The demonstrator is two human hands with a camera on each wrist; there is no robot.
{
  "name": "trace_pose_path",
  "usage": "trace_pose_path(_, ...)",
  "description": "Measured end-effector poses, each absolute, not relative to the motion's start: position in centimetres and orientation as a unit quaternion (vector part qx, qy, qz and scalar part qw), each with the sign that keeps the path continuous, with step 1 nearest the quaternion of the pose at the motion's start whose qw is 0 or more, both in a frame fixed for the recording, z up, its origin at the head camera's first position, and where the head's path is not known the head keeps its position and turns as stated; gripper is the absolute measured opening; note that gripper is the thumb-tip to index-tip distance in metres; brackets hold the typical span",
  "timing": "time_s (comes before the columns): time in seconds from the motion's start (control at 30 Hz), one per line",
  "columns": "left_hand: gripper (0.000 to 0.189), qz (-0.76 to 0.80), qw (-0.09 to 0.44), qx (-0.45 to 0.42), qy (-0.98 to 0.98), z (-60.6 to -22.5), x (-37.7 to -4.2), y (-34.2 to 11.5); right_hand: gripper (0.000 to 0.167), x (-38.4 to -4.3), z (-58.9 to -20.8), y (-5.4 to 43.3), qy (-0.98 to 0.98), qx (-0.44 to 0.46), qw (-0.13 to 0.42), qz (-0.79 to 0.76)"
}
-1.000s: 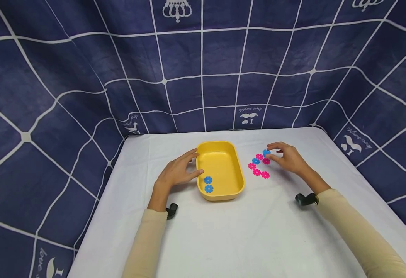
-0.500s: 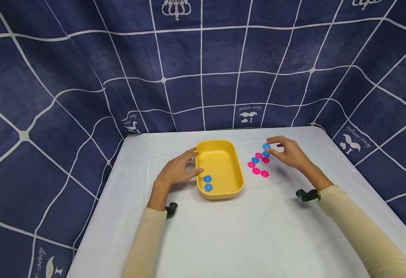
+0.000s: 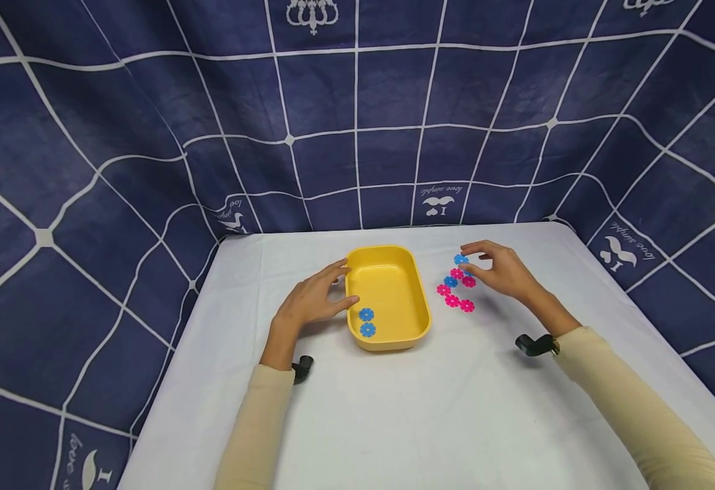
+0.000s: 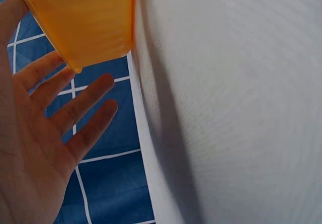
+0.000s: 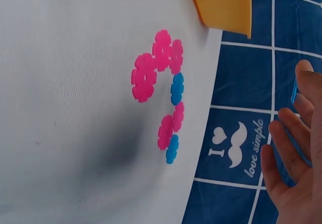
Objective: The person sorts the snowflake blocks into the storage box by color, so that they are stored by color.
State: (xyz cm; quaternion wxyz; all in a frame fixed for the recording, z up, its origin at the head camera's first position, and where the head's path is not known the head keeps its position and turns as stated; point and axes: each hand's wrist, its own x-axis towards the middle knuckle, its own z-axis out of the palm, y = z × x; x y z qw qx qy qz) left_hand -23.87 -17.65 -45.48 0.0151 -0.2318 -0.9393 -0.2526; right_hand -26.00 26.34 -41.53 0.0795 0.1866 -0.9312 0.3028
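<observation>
A yellow tray (image 3: 421, 306) stands mid-table with two blue flower-shaped discs (image 3: 367, 322) lying in its near left corner. My left hand (image 3: 311, 299) rests at its left rim, fingers spread and fairly straight. The left wrist view has the thumb and fingertips along the tray's edge (image 4: 53, 40). To the right, my right hand (image 3: 504, 272) pinches a blue flower-shaped disc (image 3: 460, 259) between thumb and forefinger, raised above the others. Below it, several pink discs (image 5: 144, 78) and blue discs (image 5: 177, 89) form a curved cluster. My fingers partly cover one blue disc in the head view.
A white cloth (image 3: 394, 415) covers the table. Dark blue curtains (image 3: 388, 88) with white grid lines hang behind it and at both sides. A black wrist camera (image 3: 536, 345) sits under the right wrist, another black camera (image 3: 303, 369) by the left one.
My right hand has lifted the blue disc off the cluster, uncovering another blue disc beneath, then moved slightly left with it. The left hand and tray stay put.
</observation>
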Motion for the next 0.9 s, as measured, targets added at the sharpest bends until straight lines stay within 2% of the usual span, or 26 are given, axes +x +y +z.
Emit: trace_pose_path(0.9,0.084,-0.249,0.008,-0.228,-0.941,-45.3,-23.9,-17.5,0.044,-25.3,-41.3,21.4,-0.909,0.24,0.054,0.335)
